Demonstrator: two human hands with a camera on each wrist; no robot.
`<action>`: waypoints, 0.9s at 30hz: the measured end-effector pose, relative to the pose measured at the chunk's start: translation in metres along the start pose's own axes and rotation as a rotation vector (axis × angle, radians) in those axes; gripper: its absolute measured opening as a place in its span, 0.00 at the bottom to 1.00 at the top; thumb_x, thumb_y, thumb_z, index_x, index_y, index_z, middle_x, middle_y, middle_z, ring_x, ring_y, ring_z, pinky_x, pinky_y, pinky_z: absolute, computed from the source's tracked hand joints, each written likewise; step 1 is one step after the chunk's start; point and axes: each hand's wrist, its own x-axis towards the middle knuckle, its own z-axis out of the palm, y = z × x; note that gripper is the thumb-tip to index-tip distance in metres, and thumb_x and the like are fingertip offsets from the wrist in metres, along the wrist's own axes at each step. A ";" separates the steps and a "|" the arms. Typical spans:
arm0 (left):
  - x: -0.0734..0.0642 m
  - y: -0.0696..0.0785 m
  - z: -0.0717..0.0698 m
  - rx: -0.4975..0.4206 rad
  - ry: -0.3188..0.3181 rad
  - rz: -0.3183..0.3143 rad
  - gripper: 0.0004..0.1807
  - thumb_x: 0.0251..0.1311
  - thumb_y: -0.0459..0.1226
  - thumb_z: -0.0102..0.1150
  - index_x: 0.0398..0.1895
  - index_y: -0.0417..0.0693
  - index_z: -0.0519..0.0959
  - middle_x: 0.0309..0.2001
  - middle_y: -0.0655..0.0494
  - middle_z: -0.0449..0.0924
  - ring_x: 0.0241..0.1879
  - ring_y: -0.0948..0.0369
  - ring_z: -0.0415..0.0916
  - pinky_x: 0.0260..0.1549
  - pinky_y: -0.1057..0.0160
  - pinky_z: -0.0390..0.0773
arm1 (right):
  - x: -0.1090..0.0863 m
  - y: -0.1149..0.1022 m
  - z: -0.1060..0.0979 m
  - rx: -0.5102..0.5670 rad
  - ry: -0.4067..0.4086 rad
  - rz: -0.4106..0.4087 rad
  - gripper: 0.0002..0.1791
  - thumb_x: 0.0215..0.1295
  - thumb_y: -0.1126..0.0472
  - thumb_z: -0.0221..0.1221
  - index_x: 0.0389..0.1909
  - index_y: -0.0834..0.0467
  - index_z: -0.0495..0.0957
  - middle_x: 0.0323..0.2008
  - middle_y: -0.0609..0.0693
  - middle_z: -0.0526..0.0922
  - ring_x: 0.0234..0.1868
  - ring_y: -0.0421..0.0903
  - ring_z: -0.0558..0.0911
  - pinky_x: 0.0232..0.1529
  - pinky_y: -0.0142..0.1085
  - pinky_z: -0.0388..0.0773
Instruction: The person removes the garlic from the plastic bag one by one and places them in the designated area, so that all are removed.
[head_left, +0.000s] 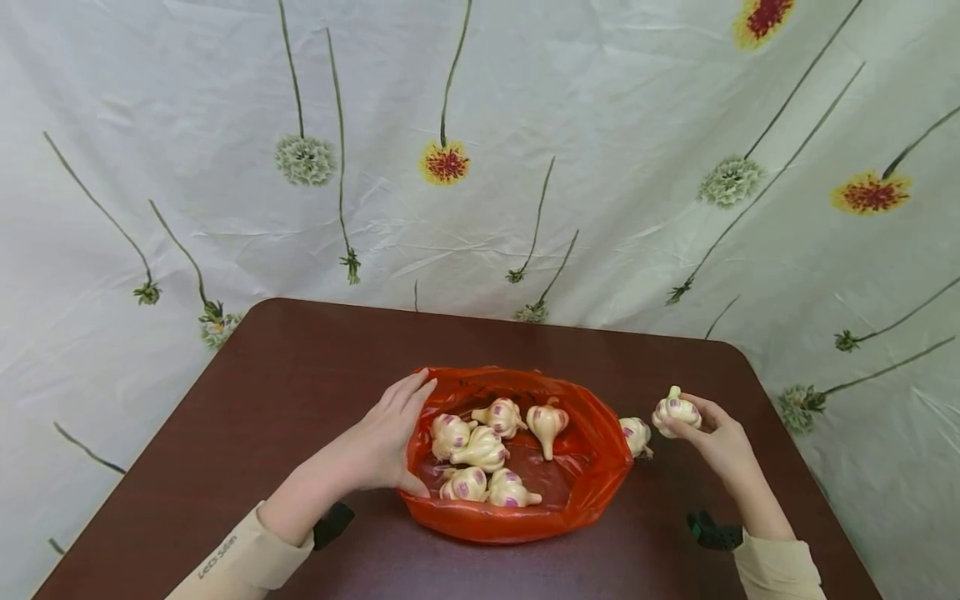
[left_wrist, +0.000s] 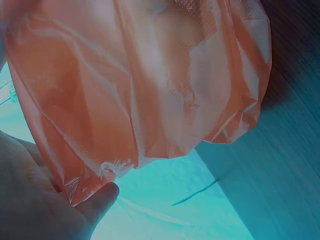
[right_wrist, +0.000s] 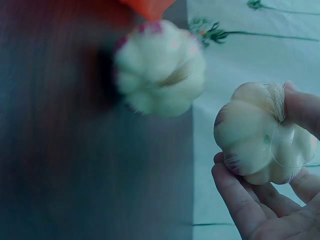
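Note:
A red plastic bag (head_left: 517,525) lies wide-mouthed on the table, with several garlic bulbs (head_left: 483,450) inside. My left hand (head_left: 386,433) holds the bag's left side, fingers at the far rim and thumb at the near rim. In the left wrist view, the thumb (left_wrist: 102,200) lies against a crumpled corner of the bag (left_wrist: 165,110). Off the bag's right side, my right hand (head_left: 716,437) grips a garlic bulb (head_left: 675,412) between thumb and fingers, its stem pointing up. Another garlic bulb (head_left: 636,436) rests on the table between the bag and that hand.
The dark brown table (head_left: 322,350) has rounded far corners. Behind it hangs a pale cloth (head_left: 600,108) printed with flowers. Dark straps (head_left: 712,533) show at both wrists, beside the cream sleeves.

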 end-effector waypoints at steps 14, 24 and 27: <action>-0.001 -0.002 0.003 0.012 0.021 0.027 0.69 0.29 0.49 0.84 0.74 0.32 0.52 0.76 0.35 0.46 0.73 0.38 0.46 0.65 0.37 0.64 | 0.002 0.035 0.021 -0.083 -0.062 -0.008 0.36 0.66 0.51 0.62 0.67 0.69 0.66 0.61 0.69 0.74 0.54 0.54 0.78 0.45 0.33 0.75; -0.002 -0.002 0.004 0.005 0.024 0.028 0.70 0.28 0.50 0.84 0.74 0.33 0.52 0.76 0.35 0.45 0.73 0.38 0.45 0.65 0.37 0.64 | 0.004 0.038 0.026 -0.089 -0.079 0.004 0.38 0.67 0.50 0.60 0.68 0.70 0.62 0.62 0.70 0.72 0.56 0.58 0.76 0.52 0.41 0.77; -0.002 -0.002 0.004 0.003 0.023 0.027 0.70 0.28 0.50 0.84 0.74 0.33 0.52 0.76 0.35 0.44 0.74 0.38 0.45 0.66 0.37 0.64 | 0.004 0.035 0.024 -0.079 -0.103 0.012 0.39 0.70 0.48 0.57 0.71 0.70 0.58 0.67 0.71 0.67 0.64 0.64 0.71 0.61 0.51 0.73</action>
